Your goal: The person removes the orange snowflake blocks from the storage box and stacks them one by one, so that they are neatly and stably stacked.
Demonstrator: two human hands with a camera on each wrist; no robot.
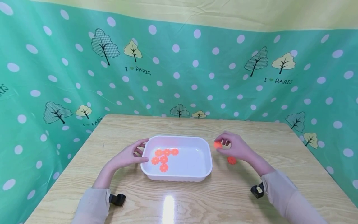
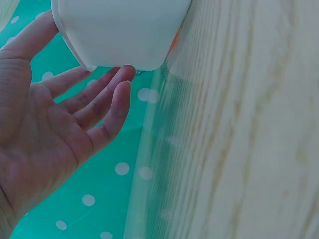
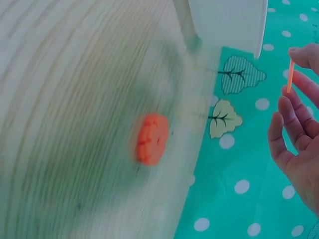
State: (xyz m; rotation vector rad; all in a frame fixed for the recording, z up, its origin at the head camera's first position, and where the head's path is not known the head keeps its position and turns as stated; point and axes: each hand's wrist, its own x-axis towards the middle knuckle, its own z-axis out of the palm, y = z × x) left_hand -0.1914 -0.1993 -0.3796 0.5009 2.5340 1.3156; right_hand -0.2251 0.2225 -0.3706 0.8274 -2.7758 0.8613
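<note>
White plastic basin (image 1: 179, 179): six scalloped orange discs (image 1: 163, 159) sit leftward inside. Left hand (image 1: 127, 157), fingers spread, touches its left rim. Right of the basin, the right hand (image 1: 235, 146) pinches a seventh disc (image 1: 217, 145), near an eighth disc (image 1: 231, 160); a slackened pinch could drop the seventh outside.

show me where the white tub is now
In the head view, the white tub sits below centre on the wooden table, with the left hand touching its left end and the right hand, pinching an orange piece, just past its right end.
</note>
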